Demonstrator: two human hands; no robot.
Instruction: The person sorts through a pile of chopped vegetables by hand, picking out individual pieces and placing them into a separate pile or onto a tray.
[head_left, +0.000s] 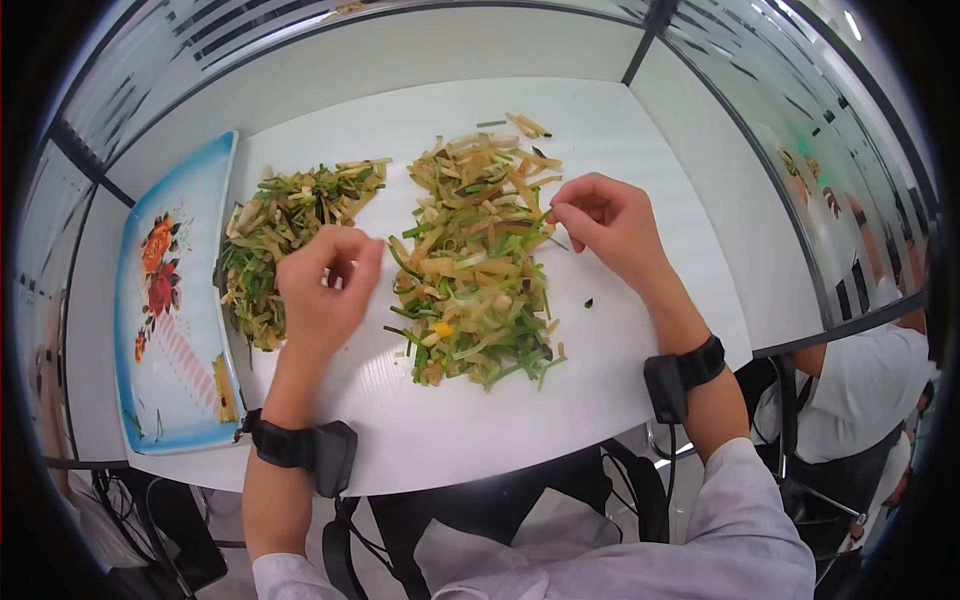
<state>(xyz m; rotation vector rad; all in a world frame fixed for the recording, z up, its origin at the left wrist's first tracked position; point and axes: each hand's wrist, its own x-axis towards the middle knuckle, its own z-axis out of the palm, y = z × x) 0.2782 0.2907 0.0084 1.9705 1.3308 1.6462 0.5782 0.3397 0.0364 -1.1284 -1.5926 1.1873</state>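
Two piles of chopped vegetable pieces, green stems mixed with pale yellowish strips, lie on the white table (400, 440). My left hand (328, 285) hovers over the right edge of the left pile (262, 250), its thumb and fingers curled together. Whatever might be between those fingertips is hidden. At the upper right side of the larger middle pile (480, 270), my right hand (612, 228) is closed in a pinch. A thin dark strand shows by its fingertips, too small to name. Both wrists wear black strapped devices.
On the left is a blue-rimmed tray (185, 300) with printed flowers and a few vegetable scraps. A small dark scrap (589, 303) lies right of the middle pile, and pale strips (528, 126) lie behind it. Low partitions enclose the table; a person in white (845, 390) sits at right.
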